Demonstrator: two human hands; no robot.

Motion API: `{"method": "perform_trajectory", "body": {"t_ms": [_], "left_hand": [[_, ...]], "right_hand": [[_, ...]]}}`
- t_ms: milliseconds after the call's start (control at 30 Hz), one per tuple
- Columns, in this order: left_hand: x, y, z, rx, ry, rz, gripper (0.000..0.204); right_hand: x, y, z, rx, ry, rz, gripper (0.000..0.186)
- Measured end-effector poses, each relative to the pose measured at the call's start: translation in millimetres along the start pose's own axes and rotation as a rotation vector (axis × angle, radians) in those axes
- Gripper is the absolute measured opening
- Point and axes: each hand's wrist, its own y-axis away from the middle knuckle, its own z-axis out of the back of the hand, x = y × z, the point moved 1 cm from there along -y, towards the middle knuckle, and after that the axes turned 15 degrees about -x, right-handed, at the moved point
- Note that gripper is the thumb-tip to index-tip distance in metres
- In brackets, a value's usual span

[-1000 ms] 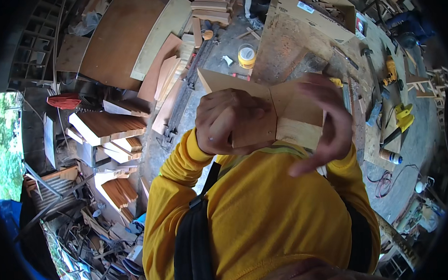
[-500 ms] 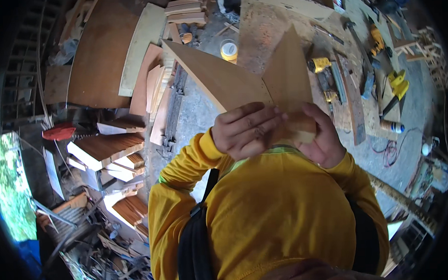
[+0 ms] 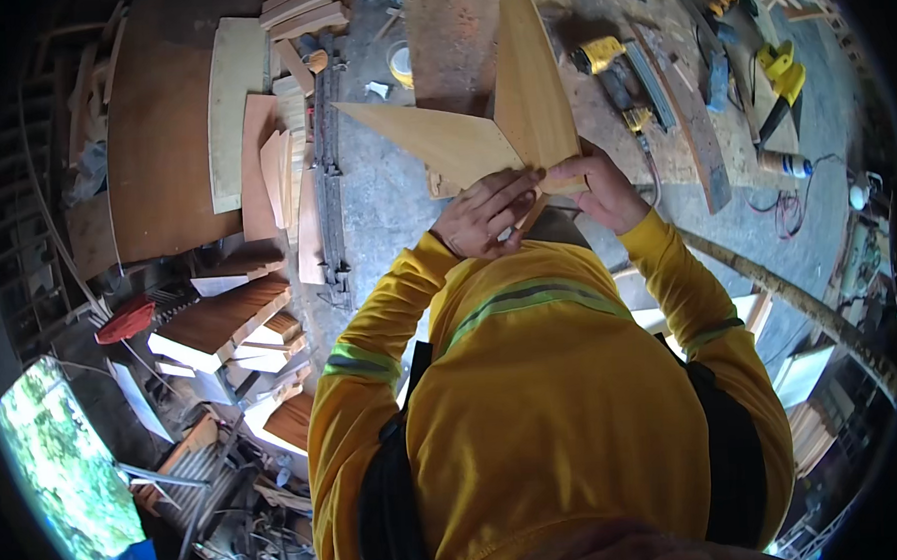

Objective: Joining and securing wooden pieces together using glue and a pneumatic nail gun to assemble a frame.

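Two pale, pointed wooden boards (image 3: 432, 141) meet at an angle along a seam, like part of a star. One tapers toward the left, the other points away from me. The whole piece is in front of my chest, above the bench. My left hand (image 3: 491, 215) has its fingers closed over the near end, by the foot of the seam. On the other side, my right hand (image 3: 610, 188) grips the near end of the board that points away, its thumb and fingers round the edge. The palm sides of both hands are hidden.
A nail gun (image 3: 615, 78) and a yellow-handled handsaw (image 3: 783, 80) lie at the right. A jar (image 3: 400, 64) stands beyond the piece. Brown panels (image 3: 161, 122) and stacked boards (image 3: 302, 11) fill the left, with cut wooden pieces (image 3: 220, 320) below them.
The joined boards have tilted and turned slightly, the left point dropping lower in view. Both hands keep hold at the near end. My view has shifted, so the surroundings sit differently.
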Motion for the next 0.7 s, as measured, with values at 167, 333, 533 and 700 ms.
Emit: {"method": "perform_trajectory", "body": {"t_ms": [167,333,533,700], "left_hand": [[0.5,1.5,-26.6,0.215,0.213,0.181,0.052],[27.2,26.2,-64.8,0.286,0.031,0.200,0.067],[34.2,23.6,-78.6,0.277,-0.346,0.573,0.097],[62.5,5.6,-71.0,0.513,-0.353,0.575,0.121]], "right_hand": [[-20.0,-7.8,44.0,-0.008,-0.094,-0.089,0.059],[-44.9,-10.2,70.1,-0.137,0.144,-0.013,0.072],[-88.2,-45.2,97.8,-0.266,0.413,0.210,0.079],[-94.2,-57.9,104.2,-0.139,0.308,0.205,0.084]]}}
